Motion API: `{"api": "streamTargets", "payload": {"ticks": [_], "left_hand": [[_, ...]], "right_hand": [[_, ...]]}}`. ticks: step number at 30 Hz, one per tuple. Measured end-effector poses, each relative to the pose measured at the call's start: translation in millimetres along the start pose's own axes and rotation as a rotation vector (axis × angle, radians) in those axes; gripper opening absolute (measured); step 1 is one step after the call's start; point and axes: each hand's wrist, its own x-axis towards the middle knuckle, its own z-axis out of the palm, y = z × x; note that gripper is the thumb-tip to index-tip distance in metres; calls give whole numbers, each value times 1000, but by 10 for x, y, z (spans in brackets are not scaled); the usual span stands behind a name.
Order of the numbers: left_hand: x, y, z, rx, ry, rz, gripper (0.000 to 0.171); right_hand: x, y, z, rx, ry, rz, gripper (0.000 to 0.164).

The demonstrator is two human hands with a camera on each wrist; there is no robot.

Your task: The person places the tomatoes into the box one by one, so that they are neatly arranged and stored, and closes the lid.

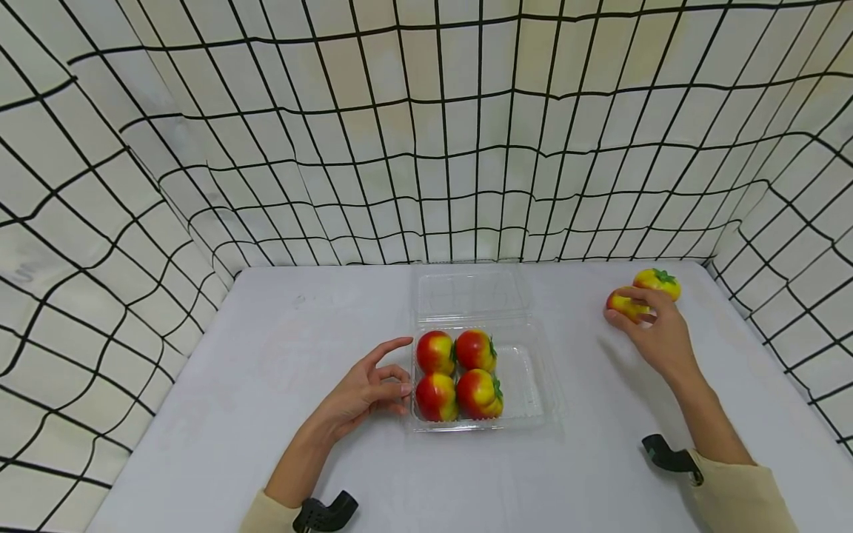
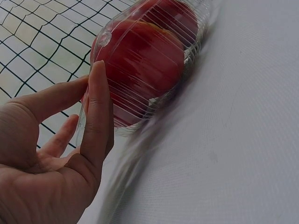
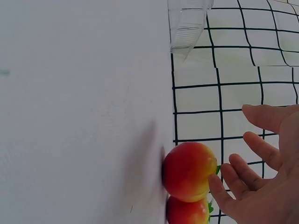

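Several red-and-yellow, tomato-like fruits (image 1: 436, 352) with green leafy tops sit in the left part of a clear plastic clamshell box (image 1: 523, 381), its lid (image 1: 469, 292) folded back. At the box's left rim, my left hand (image 1: 363, 389) pinches the thin plastic edge between thumb and finger, as the left wrist view shows. My right hand (image 1: 656, 333) hovers at the far right over the nearer of two more such fruits (image 3: 189, 170). Its fingers (image 3: 224, 193) are spread and loosely bent, one fingertip right at that fruit's side. The other fruit (image 1: 656, 280) lies just behind.
A white-covered table (image 1: 293, 326) carries everything. Black grid netting (image 1: 460, 148) over pale sheeting rises along the back and both sides, close behind the two fruits at the right. A small black device (image 1: 669, 455) is strapped at each wrist.
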Motion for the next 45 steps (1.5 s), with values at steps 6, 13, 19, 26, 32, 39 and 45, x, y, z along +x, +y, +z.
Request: {"api": "streamTargets", "payload": {"ticks": [6, 13, 19, 26, 32, 39, 45], "left_hand": [[0, 1, 1, 4, 2, -5, 80], [7, -7, -1, 5, -3, 2, 80], [16, -17, 3, 14, 9, -11, 79], [3, -4, 7, 11, 11, -8, 79], [-5, -6, 5, 10, 13, -11, 79], [-7, -8, 2, 11, 16, -14, 79], [-6, -6, 3, 7, 16, -15, 80]], "right_hand": [[5, 56, -18, -28, 11, 12, 50], [19, 90, -49, -63, 24, 36, 52], [40, 131, -68, -92, 24, 55, 54], [74, 199, -78, -97, 1, 80, 61], [92, 228, -88, -92, -53, 88, 66], [111, 249, -104, -122, -100, 76, 71], [126, 282, -121, -162, -114, 89, 73]]}}
